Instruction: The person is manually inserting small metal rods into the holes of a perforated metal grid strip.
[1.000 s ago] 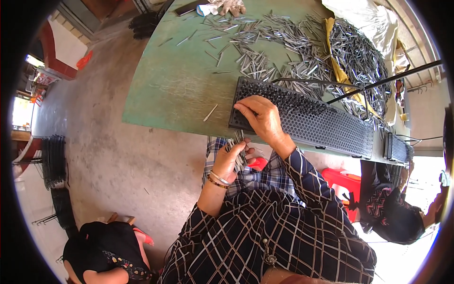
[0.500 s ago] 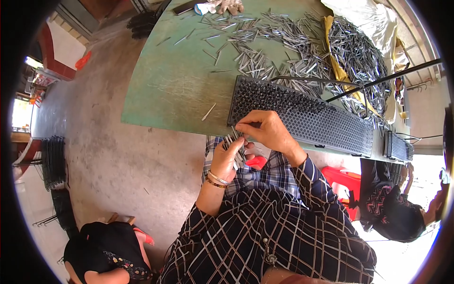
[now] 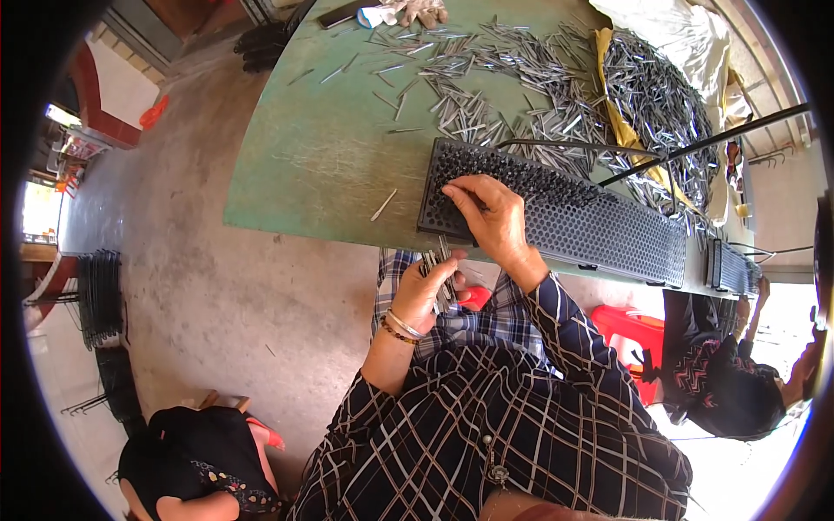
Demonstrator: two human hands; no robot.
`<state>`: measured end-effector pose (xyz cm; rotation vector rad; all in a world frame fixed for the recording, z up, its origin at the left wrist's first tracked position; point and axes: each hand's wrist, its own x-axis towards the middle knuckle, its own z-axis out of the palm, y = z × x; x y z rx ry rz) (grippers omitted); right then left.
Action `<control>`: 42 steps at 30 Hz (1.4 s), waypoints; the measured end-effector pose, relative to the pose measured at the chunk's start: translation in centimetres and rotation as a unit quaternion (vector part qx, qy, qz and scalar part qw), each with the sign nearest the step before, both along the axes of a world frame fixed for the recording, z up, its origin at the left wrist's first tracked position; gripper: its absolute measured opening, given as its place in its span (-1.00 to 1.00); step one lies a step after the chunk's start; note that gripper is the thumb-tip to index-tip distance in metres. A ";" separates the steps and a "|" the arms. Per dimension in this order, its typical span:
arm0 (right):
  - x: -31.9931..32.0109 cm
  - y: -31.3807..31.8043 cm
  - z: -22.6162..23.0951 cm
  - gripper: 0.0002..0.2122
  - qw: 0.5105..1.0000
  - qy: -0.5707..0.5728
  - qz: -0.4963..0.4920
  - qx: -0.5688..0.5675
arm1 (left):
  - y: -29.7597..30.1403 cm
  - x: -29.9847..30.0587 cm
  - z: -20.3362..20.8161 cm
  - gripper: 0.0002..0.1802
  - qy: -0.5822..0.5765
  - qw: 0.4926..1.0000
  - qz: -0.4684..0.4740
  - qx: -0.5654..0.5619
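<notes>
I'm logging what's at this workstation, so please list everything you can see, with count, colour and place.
Table: one, green, upper centre to right
Perforated tray: one, black, along the table's near edge
Smaller tray: one, dark, far right
Loose metal sticks: many, grey, scattered over the table
Sack: one, white and yellow, table's right, heaped with sticks
Gloves: count unclear, brownish and white-blue, table's far edge
Stool: one, red, right
Rods: many, black, hanging at left
Other people: two, dark clothes, lower left and right
Held sticks: bunch, grey, in left hand
Bracelets: two, silvery and brown, left wrist
Left hand: one, bare, below the tray
Right hand: one, bare, over the tray's left part
</notes>
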<state>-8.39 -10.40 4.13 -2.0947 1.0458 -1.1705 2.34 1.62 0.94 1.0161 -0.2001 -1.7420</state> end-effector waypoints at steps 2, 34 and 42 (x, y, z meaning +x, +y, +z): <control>0.1 -0.2 -0.5 -0.89 1.000 0.006 0.012 -0.022 | 0.0 0.1 0.1 -0.71 0.001 1.000 0.000 -0.009; -1.1 0.2 -1.2 -0.82 0.997 0.046 0.003 -0.057 | -0.1 -0.2 -0.2 -0.73 0.066 0.997 0.011 -0.033; -1.5 0.6 -0.7 -0.83 0.969 0.161 0.005 -0.186 | -0.1 -0.1 0.0 -0.75 0.041 0.998 -0.013 -0.053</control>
